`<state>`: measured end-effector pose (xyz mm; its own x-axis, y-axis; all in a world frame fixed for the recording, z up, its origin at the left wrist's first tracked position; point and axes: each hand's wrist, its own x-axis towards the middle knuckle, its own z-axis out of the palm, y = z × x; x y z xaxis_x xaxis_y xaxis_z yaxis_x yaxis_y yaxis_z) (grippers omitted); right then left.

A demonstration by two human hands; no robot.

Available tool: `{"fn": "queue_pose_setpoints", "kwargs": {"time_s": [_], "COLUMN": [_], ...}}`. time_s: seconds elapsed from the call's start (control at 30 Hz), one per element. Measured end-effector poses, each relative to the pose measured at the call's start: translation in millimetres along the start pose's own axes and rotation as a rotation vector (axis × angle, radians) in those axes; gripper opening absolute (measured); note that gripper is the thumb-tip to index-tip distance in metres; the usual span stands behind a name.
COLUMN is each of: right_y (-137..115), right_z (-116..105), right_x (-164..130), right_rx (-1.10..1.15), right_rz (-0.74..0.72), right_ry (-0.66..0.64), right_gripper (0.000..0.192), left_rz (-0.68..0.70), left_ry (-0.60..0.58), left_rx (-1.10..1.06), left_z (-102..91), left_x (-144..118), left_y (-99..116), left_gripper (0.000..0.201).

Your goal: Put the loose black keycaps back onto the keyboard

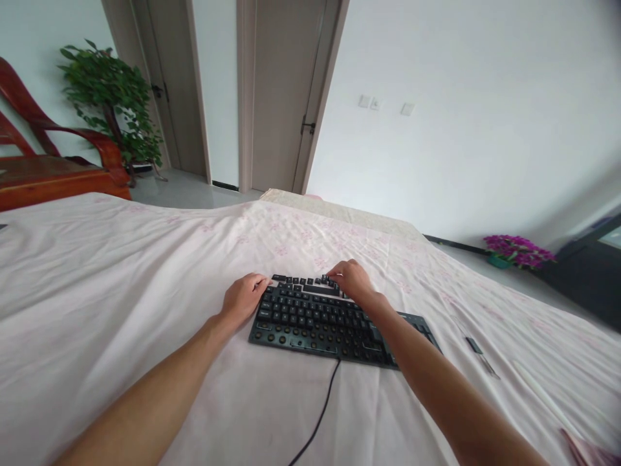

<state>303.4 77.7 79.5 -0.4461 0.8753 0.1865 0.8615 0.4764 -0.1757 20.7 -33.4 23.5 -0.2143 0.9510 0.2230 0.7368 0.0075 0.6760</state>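
A black keyboard lies on the pale cloth in front of me, several keycaps gone from its near rows, leaving bare round key seats. Beyond its far edge, loose black keycaps lie in rough rows around a long space bar. My left hand is closed at the keyboard's far left corner, fingers bent against its edge. Past the far edge, my right hand pinches at a small keycap among the loose ones, its fingertips partly covering it. My right forearm crosses over the keyboard's right part.
A black cable runs from the keyboard toward me. On the cloth to the right lies a small dark-handled tool with thin metal prongs. Beyond are a wooden chair, a green plant, doors and purple flowers.
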Motion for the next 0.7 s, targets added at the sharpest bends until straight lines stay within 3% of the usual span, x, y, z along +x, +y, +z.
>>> {"fn": "queue_pose_setpoints", "kwargs": {"time_s": [0.37, 0.7], "right_y": [-11, -16], "right_z": [8, 10], "right_x": [35, 48], "right_rx": [-0.18, -0.129], "right_rz": [-0.017, 0.007], "right_ry": [-0.125, -0.183], "right_gripper": [0.019, 0.012], "left_rz": [-0.002, 0.01], "left_ry": [-0.001, 0.003], "left_rx": [-0.051, -0.063], "left_z": [2.9, 1.3], "left_x": [4, 2], "left_y": [-5, -3], "left_gripper": [0.035, 0.034]}}
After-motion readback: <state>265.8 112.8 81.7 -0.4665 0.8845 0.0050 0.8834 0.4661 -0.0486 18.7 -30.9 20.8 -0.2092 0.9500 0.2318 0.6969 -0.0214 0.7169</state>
